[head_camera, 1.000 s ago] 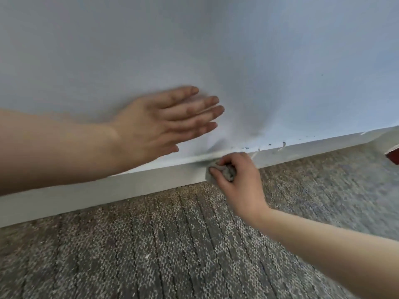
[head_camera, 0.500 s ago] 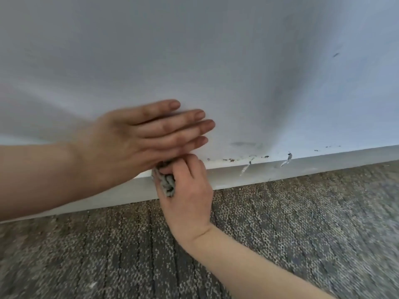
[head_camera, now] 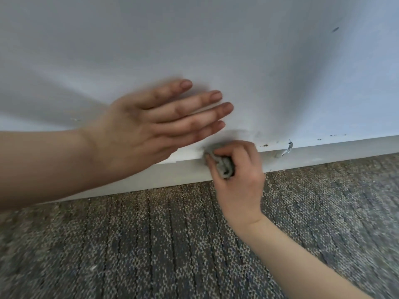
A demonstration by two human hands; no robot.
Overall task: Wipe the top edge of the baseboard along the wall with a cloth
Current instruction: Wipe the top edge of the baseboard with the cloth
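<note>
As the right hand [head_camera: 239, 186] grips the cloth [head_camera: 224, 167] on the baseboard [head_camera: 323, 152] — left hand [head_camera: 146, 130] flat, fingers straight — steady downward pressure seems best.

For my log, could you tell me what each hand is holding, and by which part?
The right hand grips a grey cloth, wadded whole inside its curled fingers; the left hand holds nothing.

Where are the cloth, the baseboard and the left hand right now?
cloth [head_camera: 224, 167], head view, middle of the grey wad.
baseboard [head_camera: 334, 151], head view, bare white face right of the cloth.
left hand [head_camera: 146, 126], head view, back of the hand.
</note>
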